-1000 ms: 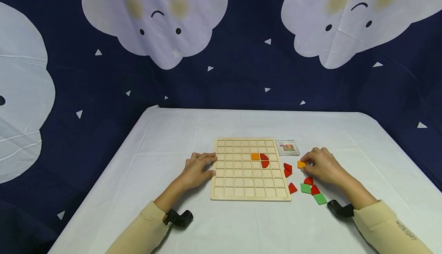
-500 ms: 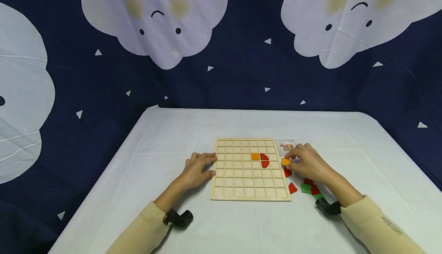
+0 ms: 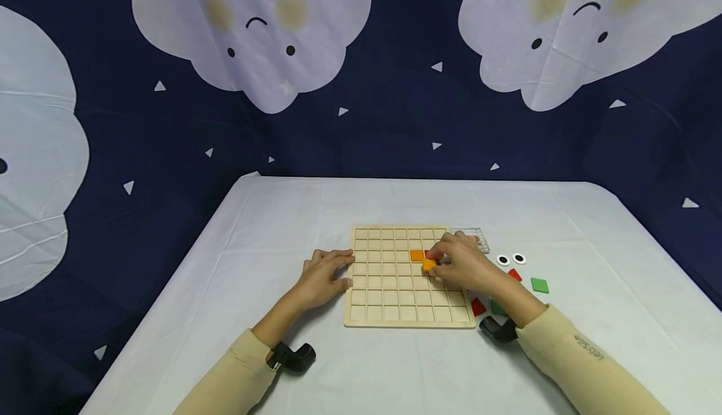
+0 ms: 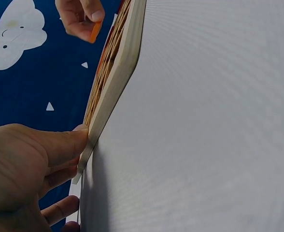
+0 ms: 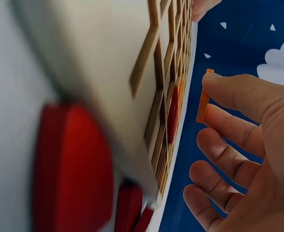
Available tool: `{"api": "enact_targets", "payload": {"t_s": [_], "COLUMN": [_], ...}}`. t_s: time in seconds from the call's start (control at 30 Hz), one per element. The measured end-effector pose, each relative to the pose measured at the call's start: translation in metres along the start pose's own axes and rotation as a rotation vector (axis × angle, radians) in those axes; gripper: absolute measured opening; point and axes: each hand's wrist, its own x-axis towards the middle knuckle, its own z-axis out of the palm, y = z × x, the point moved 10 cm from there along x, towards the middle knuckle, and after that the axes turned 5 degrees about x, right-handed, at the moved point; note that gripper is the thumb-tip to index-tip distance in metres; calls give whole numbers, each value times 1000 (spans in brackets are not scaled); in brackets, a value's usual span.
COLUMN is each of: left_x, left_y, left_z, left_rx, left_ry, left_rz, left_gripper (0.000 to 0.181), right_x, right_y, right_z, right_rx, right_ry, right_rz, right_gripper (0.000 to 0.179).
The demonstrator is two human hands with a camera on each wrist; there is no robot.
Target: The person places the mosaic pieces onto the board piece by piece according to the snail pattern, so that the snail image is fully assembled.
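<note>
My right hand (image 3: 465,263) pinches an orange square tile (image 3: 429,265) between thumb and forefinger. In the right wrist view the held tile (image 5: 205,95) stands off the board's surface, its other fingers loosely bent below. The pale wooden grid board (image 3: 378,296) has another orange square tile (image 3: 417,256) in one cell. Beside that tile are red rounded pieces, mostly hidden by my hand. My left hand (image 3: 324,278) touches the board's left edge with thumb and fingertips, its fingers spread. In the left wrist view the thumb (image 4: 67,146) presses against the board's rim (image 4: 110,92).
Right of the board lie two round eye tiles (image 3: 511,259), a green square (image 3: 539,285) and red pieces (image 3: 478,307). Another green piece (image 3: 497,308) is partly covered by my right arm. A printed pattern card (image 3: 476,238) touches the upper right edge. White cloth (image 3: 271,227) covers the table.
My right hand has carried the orange tile leftward from the loose pieces to above the board, uncovering the eye tiles and the green square. My left hand has not moved.
</note>
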Motion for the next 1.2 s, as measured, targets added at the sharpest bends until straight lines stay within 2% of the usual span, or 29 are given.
{"api": "enact_targets", "payload": {"t_s": [0.2, 0.6, 1.2], "left_x": [1, 0, 1], "left_y": [0, 0, 0], "left_z": [0, 0, 0], "left_rx": [5, 0, -1], "left_ry": [0, -3, -1], "left_rz": [1, -3, 0], "left_gripper": [47, 47, 48], "right_x": [9, 10, 10], "right_y": [-10, -11, -13], "right_z": [8, 20, 19], "right_rx": [-37, -68, -81], "right_ry": [-17, -54, -43], "right_rz": [-39, -47, -59], "right_gripper": [22, 23, 23]}}
